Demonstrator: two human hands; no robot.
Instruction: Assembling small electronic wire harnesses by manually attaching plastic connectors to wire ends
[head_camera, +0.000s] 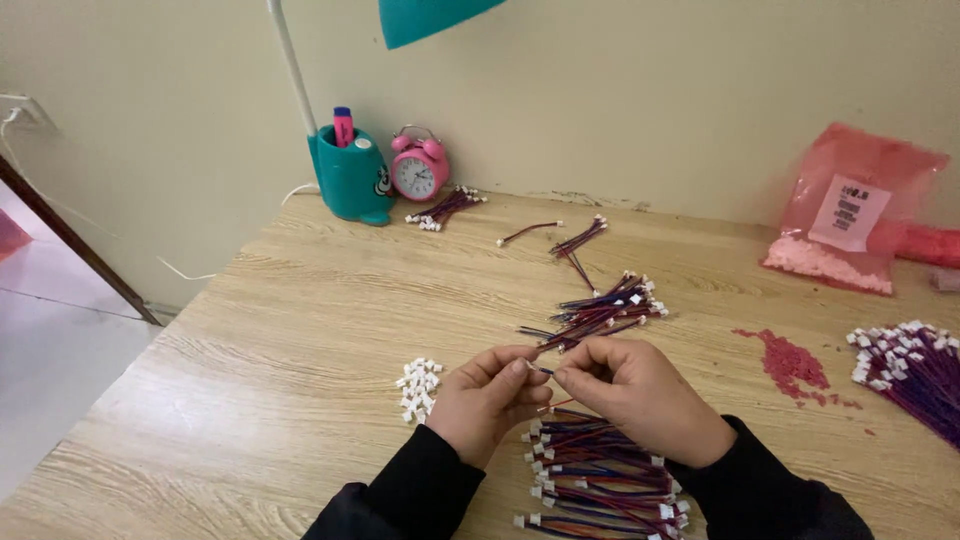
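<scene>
Wire (542, 370), thin, pinched between your two hands just above the wooden table (300, 330), near its front edge. Your left hand (488, 400) has thumb and forefinger closed on one end; your right hand (640, 395) fingers clamp the other. Small white connectors (418, 387) lie just left of the left hand. A finished wire pile (600, 480) sits under your wrists, loose wires (600, 312) just beyond your fingers. Pink bag (850, 215) far right.

Light wood-grain desk (300, 330) against plain beige wall (650, 90); teal lamp shade (430, 18) overhead; pale tiled floor (50, 350) at left.
</scene>
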